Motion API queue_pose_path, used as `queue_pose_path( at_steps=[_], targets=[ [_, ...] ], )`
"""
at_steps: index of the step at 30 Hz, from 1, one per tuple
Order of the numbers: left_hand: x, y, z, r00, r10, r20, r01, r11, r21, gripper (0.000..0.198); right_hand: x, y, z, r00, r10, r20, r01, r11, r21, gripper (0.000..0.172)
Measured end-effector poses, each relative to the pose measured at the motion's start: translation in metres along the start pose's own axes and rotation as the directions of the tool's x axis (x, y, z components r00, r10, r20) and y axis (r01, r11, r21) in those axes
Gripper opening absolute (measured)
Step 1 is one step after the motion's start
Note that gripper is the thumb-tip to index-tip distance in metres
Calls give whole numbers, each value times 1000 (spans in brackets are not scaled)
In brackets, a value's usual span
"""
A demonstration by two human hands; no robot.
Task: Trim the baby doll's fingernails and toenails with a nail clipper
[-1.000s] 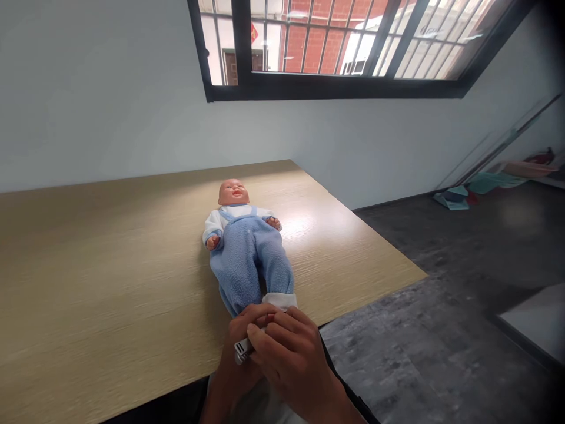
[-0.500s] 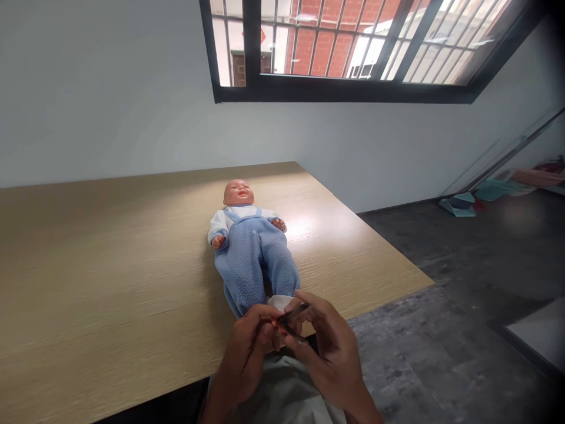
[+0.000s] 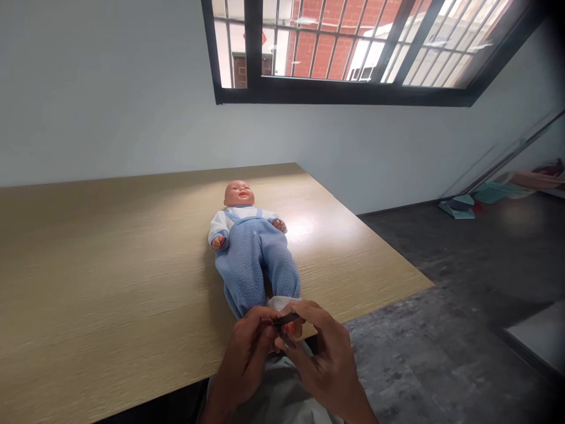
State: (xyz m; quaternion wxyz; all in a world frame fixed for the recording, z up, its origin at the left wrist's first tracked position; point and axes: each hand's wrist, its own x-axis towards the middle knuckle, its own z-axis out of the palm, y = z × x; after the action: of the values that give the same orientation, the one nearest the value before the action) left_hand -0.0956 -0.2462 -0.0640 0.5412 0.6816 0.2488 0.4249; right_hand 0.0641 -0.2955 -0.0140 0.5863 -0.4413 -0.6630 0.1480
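Grip, right hand [image 3: 324,353]: thumb and fingertips pinched together on one small metal tool [image 3: 286,322], a thin dark piece held roughly level, with a second leaf angling down beneath it. Grip, left hand [image 3: 248,348]: fingers bunched shut against the tool's left end. Cannot tell whether they pinch the tool itself or the doll's foot behind it. Two hands in view, both the person's own, knuckles nearly touching.

One doll [image 3: 255,250] lies face up on the worktop [image 3: 110,277], head toward the wall, legs toward the person. Blue fleece dungarees, white shirt, two small arms out to the sides. One white cuff [image 3: 279,302] shows at the end of the doll's leg, just above the tool. The other leg end is hidden by the left hand.

The tool sits at the near edge of the worktop, right at the doll's feet, between the two hands.

One window [image 3: 344,47] with black frame and bars, on the wall above.
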Motion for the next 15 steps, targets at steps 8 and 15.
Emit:
queue_pose_path(
  at_steps=[8, 15],
  targets=[
    [4, 6, 2, 991, 131, -20, -130, 991, 40, 24, 20, -14, -2, 993, -37, 115, 49, 993, -104, 37],
    [4, 4, 4, 979, 186, -79, -175, 975, 136, 25, 29, -25, 2, 975, -42, 219, 88, 974, -207, 35]
  ],
)
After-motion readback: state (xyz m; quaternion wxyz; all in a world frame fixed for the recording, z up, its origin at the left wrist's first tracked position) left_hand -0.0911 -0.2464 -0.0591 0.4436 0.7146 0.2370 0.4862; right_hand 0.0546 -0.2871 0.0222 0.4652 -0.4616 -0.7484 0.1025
